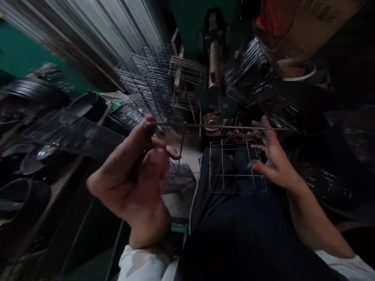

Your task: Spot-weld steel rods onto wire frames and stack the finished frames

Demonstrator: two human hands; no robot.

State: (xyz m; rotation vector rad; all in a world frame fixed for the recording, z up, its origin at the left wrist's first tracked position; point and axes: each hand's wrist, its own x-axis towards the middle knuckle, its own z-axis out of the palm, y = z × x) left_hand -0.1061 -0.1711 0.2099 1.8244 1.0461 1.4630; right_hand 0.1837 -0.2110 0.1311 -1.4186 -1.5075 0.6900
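Note:
My left hand (143,168) is raised on the left, its thumb and fingers pinched on one end of a long thin metal rod (216,125). A short bent leg of wire hangs from the rod beside my fingers. The rod runs level to the right, passing across the fingers of my right hand (269,156). That hand has its fingers spread; whether they touch the rod I cannot tell. A small rectangular wire frame (223,164) lies on my dark-trousered lap, its right side near my right thumb.
Stacked wire racks (155,82) stand ahead on the left, more wire racks (252,74) on the right. Between them is a green machine with a metal shaft (214,62) above a small metal dish (212,120). Round dark pans (88,103) crowd the left side.

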